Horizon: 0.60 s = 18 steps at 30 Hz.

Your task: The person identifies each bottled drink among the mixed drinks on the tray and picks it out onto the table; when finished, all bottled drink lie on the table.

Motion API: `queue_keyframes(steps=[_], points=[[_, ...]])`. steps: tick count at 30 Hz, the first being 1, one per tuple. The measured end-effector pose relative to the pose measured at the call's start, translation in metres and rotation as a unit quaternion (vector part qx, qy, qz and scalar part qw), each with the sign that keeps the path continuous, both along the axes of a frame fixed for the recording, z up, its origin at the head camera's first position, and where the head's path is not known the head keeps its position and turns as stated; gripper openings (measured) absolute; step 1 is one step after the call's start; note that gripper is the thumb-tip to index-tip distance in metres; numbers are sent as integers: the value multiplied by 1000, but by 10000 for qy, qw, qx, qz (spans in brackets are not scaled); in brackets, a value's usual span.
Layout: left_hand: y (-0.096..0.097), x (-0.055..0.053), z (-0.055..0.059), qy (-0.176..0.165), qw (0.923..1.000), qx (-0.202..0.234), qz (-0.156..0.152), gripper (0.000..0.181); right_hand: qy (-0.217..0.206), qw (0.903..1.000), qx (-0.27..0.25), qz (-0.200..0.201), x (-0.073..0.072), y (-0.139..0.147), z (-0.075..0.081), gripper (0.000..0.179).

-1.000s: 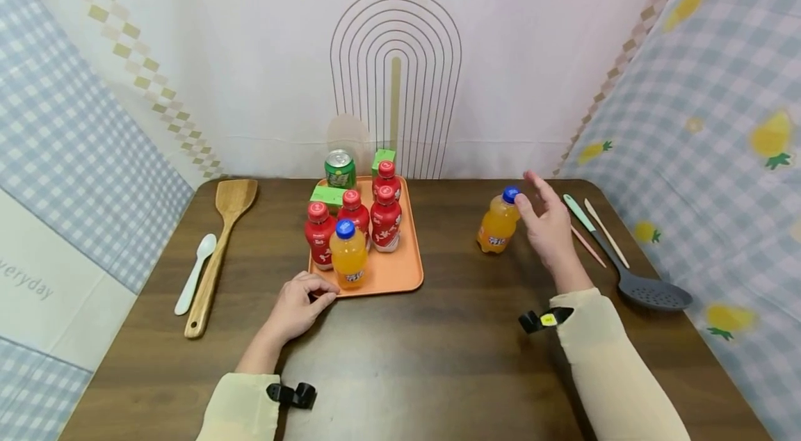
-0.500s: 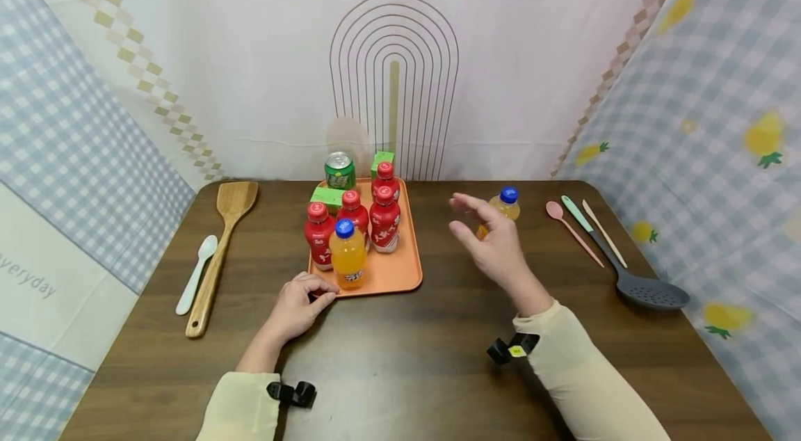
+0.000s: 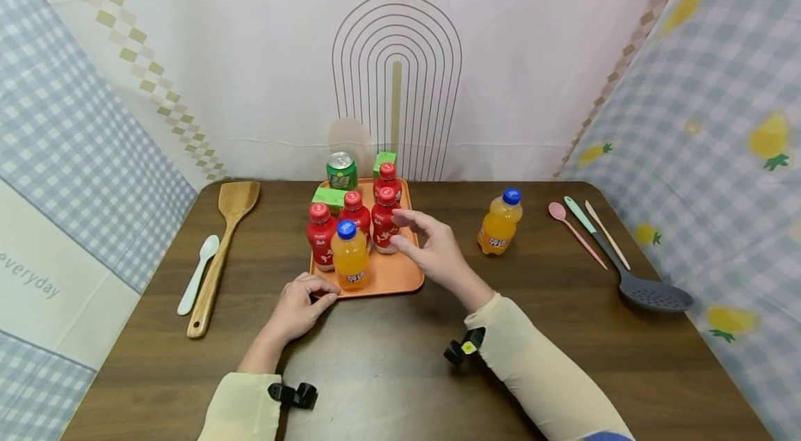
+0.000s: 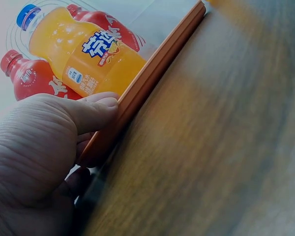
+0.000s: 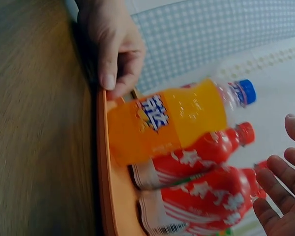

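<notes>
My left hand (image 3: 299, 305) pinches the near left corner of the orange tray (image 3: 400, 277), thumb (image 4: 101, 109) over the rim. My right hand (image 3: 438, 253) reaches over the tray's right side, fingers apart and holding nothing, beside a red bottle (image 3: 384, 222). Whether it touches that bottle I cannot tell; in the right wrist view the fingers (image 5: 280, 182) look apart from the bottles. An orange soda bottle (image 3: 350, 260) with a blue cap stands at the tray's front left. Several red bottles, a green can (image 3: 341, 171) and green boxes (image 3: 329, 197) stand behind it.
A second orange soda bottle (image 3: 499, 224) stands on the table right of the tray. Farther right lie a pink spoon (image 3: 576, 234), a slotted turner (image 3: 653, 293) and a thin pale stick (image 3: 607, 234). A wooden spatula (image 3: 225, 246) and white spoon (image 3: 199, 274) lie left.
My right hand has moved left from beside the second soda bottle, passing in front of it, to the red bottles on the tray. My left hand stays at the tray's corner.
</notes>
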<state>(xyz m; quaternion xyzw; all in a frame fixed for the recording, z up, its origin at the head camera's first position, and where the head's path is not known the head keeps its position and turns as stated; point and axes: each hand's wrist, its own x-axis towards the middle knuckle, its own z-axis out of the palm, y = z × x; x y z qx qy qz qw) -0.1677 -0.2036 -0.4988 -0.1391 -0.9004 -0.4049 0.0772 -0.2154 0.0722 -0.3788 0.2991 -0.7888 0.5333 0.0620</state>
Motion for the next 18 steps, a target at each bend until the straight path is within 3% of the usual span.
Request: queue_keyframes(steps=[5,13,18], points=[[0,0,0,21,10000,-6,-5,7,-121,9996,-58,267,-4,-18,-4,41],[1,-1,-1,53,10000,25,3,6,-246,9987,-134,425,-23,-40,-34,43],[0,-1,-2,112,9999,-1,-12,8,-152,9982,-206,534,-26,-50,-41,43]])
